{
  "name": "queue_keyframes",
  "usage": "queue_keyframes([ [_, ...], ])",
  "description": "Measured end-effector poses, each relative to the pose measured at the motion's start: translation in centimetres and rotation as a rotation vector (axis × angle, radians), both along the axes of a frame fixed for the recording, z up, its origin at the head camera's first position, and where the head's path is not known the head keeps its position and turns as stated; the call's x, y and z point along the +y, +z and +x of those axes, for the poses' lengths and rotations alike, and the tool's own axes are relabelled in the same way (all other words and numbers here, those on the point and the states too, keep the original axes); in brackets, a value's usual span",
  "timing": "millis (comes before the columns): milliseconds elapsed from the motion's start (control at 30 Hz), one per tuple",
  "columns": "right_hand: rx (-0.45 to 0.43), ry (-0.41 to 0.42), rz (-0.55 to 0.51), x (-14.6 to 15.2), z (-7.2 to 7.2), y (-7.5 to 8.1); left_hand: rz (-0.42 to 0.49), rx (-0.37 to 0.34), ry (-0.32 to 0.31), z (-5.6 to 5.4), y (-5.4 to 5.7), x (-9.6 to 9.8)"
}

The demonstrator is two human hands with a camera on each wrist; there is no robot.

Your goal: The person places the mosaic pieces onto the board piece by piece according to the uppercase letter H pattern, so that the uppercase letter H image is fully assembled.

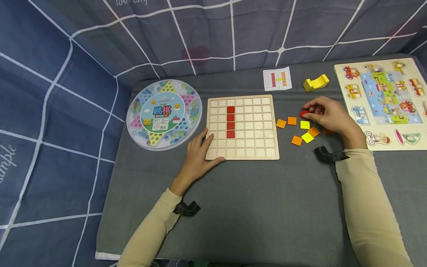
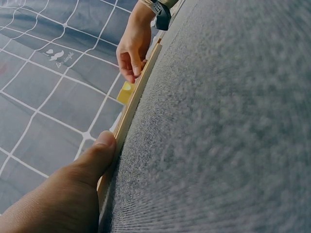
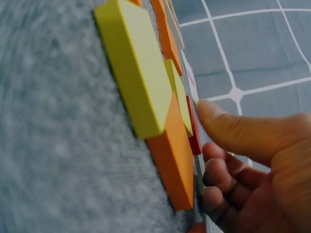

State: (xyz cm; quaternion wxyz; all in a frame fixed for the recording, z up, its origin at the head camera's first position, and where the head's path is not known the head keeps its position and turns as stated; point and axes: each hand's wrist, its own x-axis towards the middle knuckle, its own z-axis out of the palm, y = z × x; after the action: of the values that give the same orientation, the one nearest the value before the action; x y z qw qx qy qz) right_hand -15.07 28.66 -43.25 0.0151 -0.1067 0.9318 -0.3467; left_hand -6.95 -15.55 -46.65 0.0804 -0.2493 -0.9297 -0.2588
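A wooden grid board (image 1: 253, 142) lies flat on the grey cloth, with several red tiles (image 1: 230, 125) in one column. My left hand (image 1: 197, 157) rests at its lower left corner, fingers spread over the left edge. In the left wrist view the thumb (image 2: 104, 141) lies along the front edge. Right of the board, my right hand (image 1: 328, 115) pinches a loose red tile (image 1: 303, 113) between thumb and fingers. Around it lie orange tiles (image 1: 296, 140) and yellow tiles (image 1: 305, 125). The right wrist view shows the red tile (image 3: 194, 131) right by the thumb tip, behind a yellow tile (image 3: 133, 68).
A round Chinese checkers box (image 1: 133, 122) stands left of the board. At the back are a printed pattern card (image 1: 277, 78) and a yellow arched block (image 1: 316, 83). A wooden picture puzzle (image 1: 383, 137) lies at the right. Tiled-pattern curtains (image 1: 213, 33) hang behind.
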Motion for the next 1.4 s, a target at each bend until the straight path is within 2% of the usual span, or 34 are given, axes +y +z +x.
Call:
queue_keyframes([
  [233,0.049,0.035,0.065,-0.8,-0.3,0.2,-0.005,-0.017,0.006,-0.1,0.2,-0.1],
  [500,0.062,0.065,0.052,-1.7,-0.5,0.2,-0.006,-0.024,0.008,0.0,0.3,-0.1],
  [800,-0.002,0.027,0.035,-1.7,-0.4,0.0,-0.020,-0.013,0.014,0.0,0.3,0.0],
  [1400,0.055,0.032,0.047,-1.8,0.0,-0.4,-0.028,-0.039,0.017,0.1,0.3,0.0],
])
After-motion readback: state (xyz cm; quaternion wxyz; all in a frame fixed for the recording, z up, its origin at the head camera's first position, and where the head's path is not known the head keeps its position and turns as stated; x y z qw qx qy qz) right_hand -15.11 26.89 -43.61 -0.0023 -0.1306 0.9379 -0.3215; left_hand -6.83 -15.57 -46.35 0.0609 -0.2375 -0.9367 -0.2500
